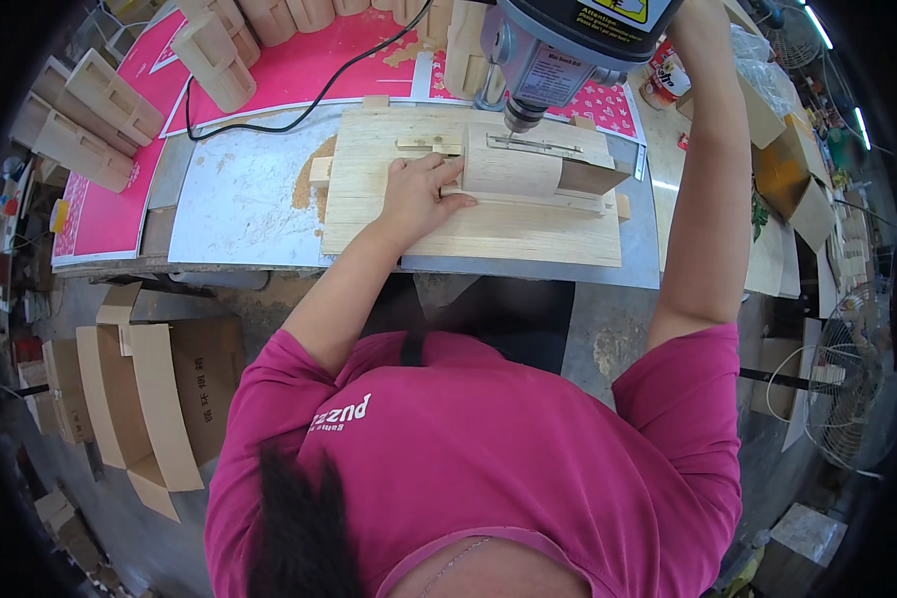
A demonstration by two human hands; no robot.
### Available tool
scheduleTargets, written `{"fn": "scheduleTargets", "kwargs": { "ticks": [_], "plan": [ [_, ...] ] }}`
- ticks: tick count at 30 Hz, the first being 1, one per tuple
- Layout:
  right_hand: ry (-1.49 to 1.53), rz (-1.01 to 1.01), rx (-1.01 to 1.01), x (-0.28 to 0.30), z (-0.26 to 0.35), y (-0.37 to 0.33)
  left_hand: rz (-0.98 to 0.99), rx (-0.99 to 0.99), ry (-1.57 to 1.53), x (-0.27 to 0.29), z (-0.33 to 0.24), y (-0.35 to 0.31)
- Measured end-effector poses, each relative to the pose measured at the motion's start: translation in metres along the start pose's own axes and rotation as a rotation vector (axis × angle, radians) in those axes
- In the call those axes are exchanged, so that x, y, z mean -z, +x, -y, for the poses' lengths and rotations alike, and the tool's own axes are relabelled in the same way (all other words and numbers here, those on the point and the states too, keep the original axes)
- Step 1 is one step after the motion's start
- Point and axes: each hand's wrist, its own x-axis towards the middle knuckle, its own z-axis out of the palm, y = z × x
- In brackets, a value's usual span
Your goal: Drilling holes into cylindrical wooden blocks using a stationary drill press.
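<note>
A pale wooden block (513,171) with a rounded face lies on its side on a wooden board (389,229). A narrow slotted strip (533,147) runs along its top. My left hand (421,197) grips the block's left end, thumb low and fingers higher up. Over the block stands a drill press (540,60), its chuck (523,115) pointing down and the thin bit at the slotted strip; whether it has entered the wood is unclear. Raised at the right side of the drill head is my right hand (701,30), its fingers hidden.
Several wooden blocks (214,65) stand on pink sheeting at the back left. A black cable (299,115) crosses the bench, and sawdust (314,174) lies by the board. At right are a jar (665,85) and cardboard boxes (792,179). An open carton (159,384) sits on the floor.
</note>
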Motion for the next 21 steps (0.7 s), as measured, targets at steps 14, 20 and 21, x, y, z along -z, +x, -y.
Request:
{"fn": "scheduleTargets", "kwargs": {
  "ticks": [14,20,21],
  "plan": [
    [0.411,-0.190,-0.132,-0.006,0.018,-0.152,0.022,0.025,0.020,0.006,-0.004,0.000],
    [0.353,-0.286,0.097,-0.063,-0.017,-0.185,0.055,0.036,0.035,0.003,-0.003,0.001],
    [0.353,-0.287,0.098,-0.063,-0.017,-0.184,0.053,0.033,0.043,0.004,-0.003,0.001]
  ]
}}
